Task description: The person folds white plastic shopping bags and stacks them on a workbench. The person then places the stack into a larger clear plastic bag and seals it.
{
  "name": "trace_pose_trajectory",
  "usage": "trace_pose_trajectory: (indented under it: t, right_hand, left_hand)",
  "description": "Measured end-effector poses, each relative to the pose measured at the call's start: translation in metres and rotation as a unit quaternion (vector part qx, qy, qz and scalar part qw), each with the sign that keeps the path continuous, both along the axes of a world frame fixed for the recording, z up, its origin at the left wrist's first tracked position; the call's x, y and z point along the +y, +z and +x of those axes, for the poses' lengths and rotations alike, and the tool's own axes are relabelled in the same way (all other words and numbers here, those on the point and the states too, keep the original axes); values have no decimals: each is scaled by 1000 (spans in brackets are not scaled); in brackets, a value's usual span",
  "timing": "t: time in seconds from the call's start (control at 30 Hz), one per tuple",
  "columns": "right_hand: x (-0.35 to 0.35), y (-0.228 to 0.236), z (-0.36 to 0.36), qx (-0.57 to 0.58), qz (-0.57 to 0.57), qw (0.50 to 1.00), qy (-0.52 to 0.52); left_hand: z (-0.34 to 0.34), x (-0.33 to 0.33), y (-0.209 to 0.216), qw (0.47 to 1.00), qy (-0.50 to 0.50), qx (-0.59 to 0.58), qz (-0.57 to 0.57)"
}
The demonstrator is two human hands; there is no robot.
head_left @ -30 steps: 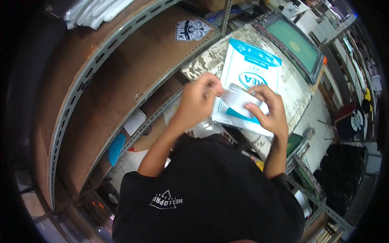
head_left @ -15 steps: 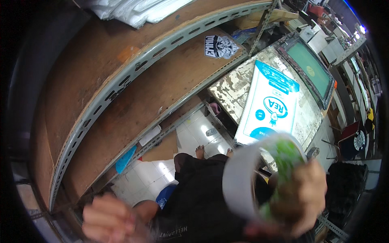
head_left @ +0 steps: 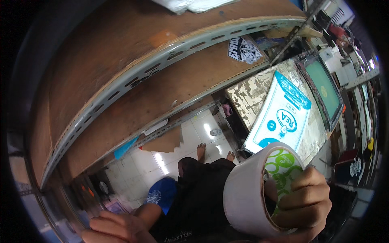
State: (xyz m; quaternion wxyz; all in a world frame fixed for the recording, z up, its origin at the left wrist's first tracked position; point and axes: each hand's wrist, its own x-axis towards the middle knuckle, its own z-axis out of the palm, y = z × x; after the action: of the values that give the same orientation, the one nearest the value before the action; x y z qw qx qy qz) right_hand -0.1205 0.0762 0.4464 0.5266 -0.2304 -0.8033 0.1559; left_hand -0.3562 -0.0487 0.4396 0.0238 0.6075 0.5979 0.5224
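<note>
My right hand (head_left: 308, 202) grips a wide roll of white tape (head_left: 245, 198) by its side wall. The fingers reach into the roll's core, which is lined with a green and white pattern. The roll is tilted, its opening turned toward the right hand. Low at the left, my left hand (head_left: 115, 227) is closed with its fingers curled together. Whatever those fingers hold, if anything, is hidden. The two hands are well apart, with my dark top between them.
Brown shelves (head_left: 162, 95) with slotted metal edges run along the left; a black-and-white sticker (head_left: 245, 50) lies on one. A worn table (head_left: 247, 91) carries a white and blue printed sack (head_left: 279, 117) and a framed green screen (head_left: 324, 87). Cardboard (head_left: 162, 141) lies low near the tiled floor.
The scene has shifted right and slightly down in the picture, except near its lower edge. My left hand sits lower. The tape roll stays in my right hand, its opening turned differently.
</note>
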Motion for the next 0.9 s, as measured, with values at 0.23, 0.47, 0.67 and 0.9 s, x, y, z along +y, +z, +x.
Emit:
trace_pose_trajectory:
  t: [0.23,0.47,0.67,0.9]
  right_hand:
    - [16,-54,58,66,16,922,-380]
    - [-47,-128,78,193,-133,870,-434]
    - [-50,-143,68,203,-126,859,-454]
    - [-27,-136,64,130,-165,901,-379]
  left_hand:
    - [-8,82,-37,905,-285,-273,158]
    - [-53,193,-64,944,68,322,33]
    - [-66,202,-88,952,103,278,74]
    - [60,187,-75,963,-249,-15,101]
